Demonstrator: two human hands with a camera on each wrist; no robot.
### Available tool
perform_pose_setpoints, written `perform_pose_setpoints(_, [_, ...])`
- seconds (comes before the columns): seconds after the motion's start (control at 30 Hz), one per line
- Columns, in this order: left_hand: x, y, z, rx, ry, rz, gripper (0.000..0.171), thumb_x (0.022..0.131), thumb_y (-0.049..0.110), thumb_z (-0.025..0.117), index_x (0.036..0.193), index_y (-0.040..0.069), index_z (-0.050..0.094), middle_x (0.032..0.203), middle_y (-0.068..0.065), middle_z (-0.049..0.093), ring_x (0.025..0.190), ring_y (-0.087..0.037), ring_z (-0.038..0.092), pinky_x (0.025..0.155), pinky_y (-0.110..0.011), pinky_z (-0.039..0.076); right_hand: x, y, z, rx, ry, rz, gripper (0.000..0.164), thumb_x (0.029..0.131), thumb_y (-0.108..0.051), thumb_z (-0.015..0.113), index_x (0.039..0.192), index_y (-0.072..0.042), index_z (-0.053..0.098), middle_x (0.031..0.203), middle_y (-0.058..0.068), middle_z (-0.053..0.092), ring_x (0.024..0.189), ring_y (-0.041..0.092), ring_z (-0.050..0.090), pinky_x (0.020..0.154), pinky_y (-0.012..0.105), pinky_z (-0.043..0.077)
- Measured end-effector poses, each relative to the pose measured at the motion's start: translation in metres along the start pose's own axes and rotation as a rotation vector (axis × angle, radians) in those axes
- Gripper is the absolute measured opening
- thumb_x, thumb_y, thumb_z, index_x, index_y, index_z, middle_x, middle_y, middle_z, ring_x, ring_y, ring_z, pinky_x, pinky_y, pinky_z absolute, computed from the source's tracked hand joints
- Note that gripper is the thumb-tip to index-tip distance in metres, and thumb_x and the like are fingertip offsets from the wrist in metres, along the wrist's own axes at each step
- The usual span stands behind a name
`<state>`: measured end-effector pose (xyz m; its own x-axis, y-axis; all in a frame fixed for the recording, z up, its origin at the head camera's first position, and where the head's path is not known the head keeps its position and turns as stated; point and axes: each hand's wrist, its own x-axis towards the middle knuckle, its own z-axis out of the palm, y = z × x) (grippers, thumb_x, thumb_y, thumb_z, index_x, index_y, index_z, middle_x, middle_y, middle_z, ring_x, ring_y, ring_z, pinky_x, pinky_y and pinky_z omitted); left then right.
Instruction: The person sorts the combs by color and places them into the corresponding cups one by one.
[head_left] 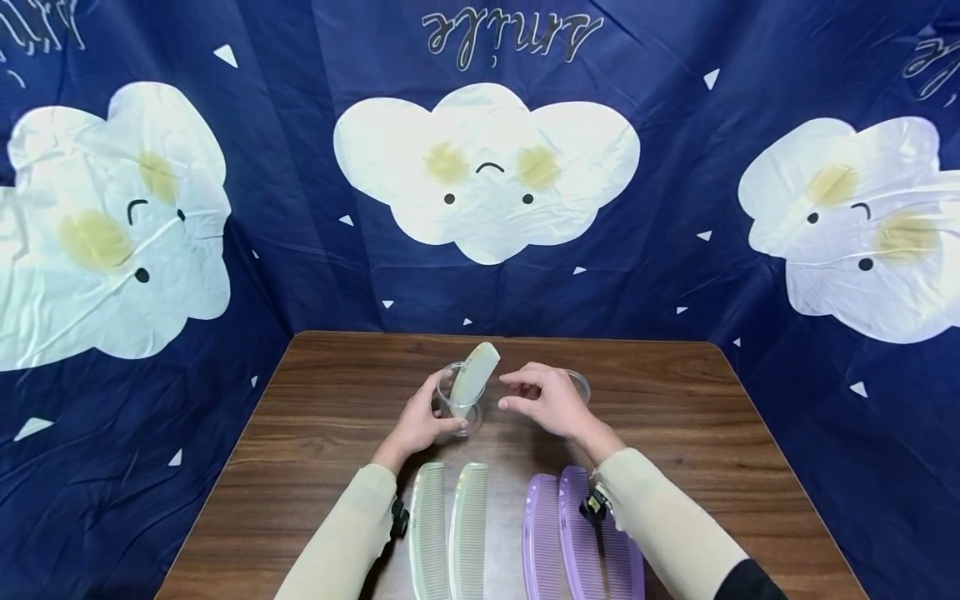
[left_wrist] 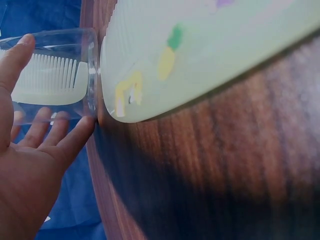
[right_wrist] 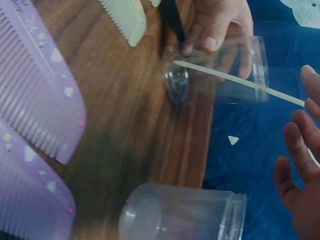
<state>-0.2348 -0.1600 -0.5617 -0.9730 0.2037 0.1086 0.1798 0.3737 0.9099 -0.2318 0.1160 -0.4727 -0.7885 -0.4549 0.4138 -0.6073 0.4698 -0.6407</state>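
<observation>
My left hand [head_left: 420, 423] holds a clear plastic cup [head_left: 474, 421], thumb on one side and fingers round the other. A pale green comb [head_left: 476, 375] leans inside it, its upper end sticking out past the rim to the right. Through the cup wall its teeth show in the left wrist view. To the right of that cup, my right hand [head_left: 551, 402] is raised with loosely bent fingers and nothing between them. Its fingertips are close to the comb's upper end. A second clear plastic cup [right_wrist: 185, 215] stands behind the right hand, mostly hidden by it in the head view.
Two pale green combs [head_left: 468, 529] lie side by side at the front of the wooden table [head_left: 315, 433]. Purple combs [head_left: 542, 537] lie to their right, partly under my right forearm. A blue cloth [head_left: 300, 275] with cloud prints rises behind and beside the table.
</observation>
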Motion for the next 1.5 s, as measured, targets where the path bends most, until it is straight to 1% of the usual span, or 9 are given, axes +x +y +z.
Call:
perform_pose_setpoints(0.13, [-0.001,-0.002,0.001,-0.003,-0.002,0.004,0.098,0.074,0.014,0.094,0.155,0.016,0.039,0.148,-0.014,0.055,0.133,-0.036,0.055,0.099,-0.053,0.056,-0.008,0.004,0.008,0.017,-0.006,-0.036,0.035,0.08,-0.023,0.089,0.112,-0.012,0.079,0.089,0.007,0.072,0.077,0.019,0.067,0.067,0.033,0.059])
perform_pose_setpoints(0.23, [-0.001,-0.002,0.001,-0.009,-0.004,0.006,0.097,0.074,0.014,0.094,0.155,0.016,0.039,0.149,-0.015,0.054,0.134,-0.038,0.055,0.1,-0.055,0.055,-0.012,0.006,0.014,0.019,-0.025,-0.047,0.037,0.08,-0.023,0.089,0.113,-0.012,0.079,0.091,0.003,0.072,0.078,0.019,0.067,0.067,0.036,0.06])
perform_pose_setpoints(0.4, [0.0,-0.001,0.001,-0.005,-0.013,0.006,0.098,0.075,0.015,0.094,0.155,0.016,0.038,0.15,-0.015,0.053,0.135,-0.039,0.053,0.1,-0.055,0.055,-0.017,0.006,0.019,0.017,-0.083,-0.012,0.039,0.08,-0.025,0.089,0.117,-0.015,0.078,0.095,-0.006,0.071,0.082,0.019,0.068,0.071,0.045,0.06])
perform_pose_setpoints(0.63, [0.0,-0.001,0.0,0.006,-0.006,-0.008,0.098,0.074,0.015,0.094,0.155,0.017,0.038,0.149,-0.014,0.054,0.134,-0.036,0.054,0.1,-0.052,0.055,-0.023,0.006,0.028,-0.004,-0.139,-0.028,0.044,0.079,-0.027,0.09,0.119,-0.015,0.076,0.096,-0.005,0.071,0.083,0.018,0.068,0.074,0.034,0.059])
perform_pose_setpoints(0.67, [0.0,-0.001,0.0,0.007,-0.005,-0.01,0.098,0.074,0.014,0.094,0.155,0.017,0.038,0.149,-0.013,0.054,0.134,-0.036,0.054,0.1,-0.052,0.055,-0.024,0.006,0.03,0.002,-0.147,-0.03,0.045,0.079,-0.027,0.09,0.12,-0.015,0.076,0.096,-0.005,0.071,0.084,0.019,0.069,0.074,0.036,0.06])
perform_pose_setpoints(0.9, [0.001,0.001,0.0,0.002,-0.014,-0.018,0.097,0.074,0.012,0.093,0.155,0.017,0.038,0.149,-0.014,0.054,0.135,-0.037,0.053,0.101,-0.052,0.054,-0.031,0.009,0.039,0.005,-0.213,-0.018,0.05,0.079,-0.026,0.09,0.125,-0.017,0.073,0.106,-0.003,0.072,0.088,0.018,0.068,0.075,0.03,0.059])
perform_pose_setpoints(1.13, [0.002,0.001,0.001,0.004,-0.016,-0.016,0.097,0.074,0.012,0.094,0.154,0.016,0.039,0.148,-0.014,0.054,0.133,-0.037,0.055,0.101,-0.052,0.055,-0.035,0.012,0.047,0.062,-0.289,-0.007,0.054,0.08,-0.025,0.089,0.128,-0.008,0.071,0.111,0.011,0.073,0.095,0.024,0.069,0.082,0.042,0.06])
perform_pose_setpoints(1.3, [0.001,0.0,0.001,0.007,-0.016,-0.007,0.098,0.074,0.013,0.094,0.154,0.016,0.039,0.148,-0.014,0.054,0.132,-0.038,0.055,0.1,-0.053,0.055,-0.037,0.013,0.051,0.057,-0.332,0.0,0.055,0.08,-0.027,0.089,0.128,-0.008,0.071,0.11,0.011,0.073,0.094,0.023,0.069,0.083,0.04,0.06])
perform_pose_setpoints(1.5, [0.001,0.001,0.001,-0.004,-0.015,-0.004,0.097,0.074,0.015,0.094,0.154,0.017,0.039,0.148,-0.014,0.055,0.132,-0.038,0.055,0.1,-0.053,0.055,-0.038,0.009,0.054,0.04,-0.39,0.037,0.058,0.08,-0.027,0.089,0.13,-0.008,0.069,0.114,0.009,0.074,0.097,0.023,0.071,0.086,0.034,0.059])
